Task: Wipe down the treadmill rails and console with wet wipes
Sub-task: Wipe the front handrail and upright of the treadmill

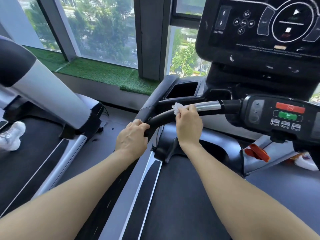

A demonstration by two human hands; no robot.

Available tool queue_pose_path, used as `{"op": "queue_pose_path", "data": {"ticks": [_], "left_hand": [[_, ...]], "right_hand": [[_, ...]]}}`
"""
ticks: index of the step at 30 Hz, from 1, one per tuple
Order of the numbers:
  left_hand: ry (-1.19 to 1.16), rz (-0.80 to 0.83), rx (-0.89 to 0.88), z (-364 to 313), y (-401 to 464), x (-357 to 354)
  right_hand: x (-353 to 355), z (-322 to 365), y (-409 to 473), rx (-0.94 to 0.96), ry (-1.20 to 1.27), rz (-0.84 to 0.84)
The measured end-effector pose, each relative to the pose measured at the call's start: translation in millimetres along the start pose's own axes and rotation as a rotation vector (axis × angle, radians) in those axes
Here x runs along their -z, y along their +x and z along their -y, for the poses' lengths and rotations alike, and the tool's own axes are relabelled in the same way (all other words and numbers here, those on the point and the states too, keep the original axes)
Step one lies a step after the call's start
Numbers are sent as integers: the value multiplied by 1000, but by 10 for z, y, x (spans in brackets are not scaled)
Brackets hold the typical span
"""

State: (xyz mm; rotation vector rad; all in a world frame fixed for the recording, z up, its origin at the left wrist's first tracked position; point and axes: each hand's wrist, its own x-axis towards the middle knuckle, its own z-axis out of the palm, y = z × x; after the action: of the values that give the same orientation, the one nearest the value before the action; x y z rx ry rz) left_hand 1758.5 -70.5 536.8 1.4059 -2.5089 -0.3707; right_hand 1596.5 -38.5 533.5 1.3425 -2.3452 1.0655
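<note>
Head view, right hand: fingers curled round a crumpled white wet wipe, pressing it onto the handlebar where black grip meets silver sleeve.
Left hand: fingers and thumb wrapped round the black rail at the lower end of the same curved bar, just left of the right hand.
Wipes: one, a tuft showing above the right knuckles; the rest is hidden inside the fist.
Hands: two, both bare forearms reaching in from the bottom edge.
Handlebar: one curved bar, running right into the small control pod.
Control pod: one red button, one green button below it, three small keys beneath, a plus-minus rocker on its left.
Console: one dark panel at upper right, marked INCLINE with arrows and a round dial graphic.
Cup holder: one square recess behind the bar.
Belt: dark, under the forearms.
Neighbouring treadmill: one, to the left, a white shoe on its belt.
Red clip: hangs below the pod.
Window sill: green turf strip under the glass.
</note>
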Motion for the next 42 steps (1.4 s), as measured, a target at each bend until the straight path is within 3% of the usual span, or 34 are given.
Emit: {"op": "queue_pose_path", "data": {"ticks": [4,8,16,20,22,26,30,36,42], "left_hand": [[0,2,34,180,-81,-25],[17,1,77,332,-141,-42],[8,-6,83,432,-198,-35],[8,7,82,491,-222,-39],[-10,20,92,506,-227,-39],[-48,14,115,495,-257,-48],[-37,-20,80,468,-305,-100],[-56,-110,-53,569,-314,-346],[-61,-189,-67,614,-308,-457]], "right_hand": [[-160,35,-65,65,-28,-84],[-272,51,-150,163,-42,3],[-703,235,-331,172,-43,158],[-865,361,-444,176,-26,128],[-879,368,-494,127,61,160],[-778,246,-670,-131,253,398],[-753,304,-724,-391,496,258],[-1001,477,-764,-608,687,251],[-1007,403,-772,-731,768,257]]}}
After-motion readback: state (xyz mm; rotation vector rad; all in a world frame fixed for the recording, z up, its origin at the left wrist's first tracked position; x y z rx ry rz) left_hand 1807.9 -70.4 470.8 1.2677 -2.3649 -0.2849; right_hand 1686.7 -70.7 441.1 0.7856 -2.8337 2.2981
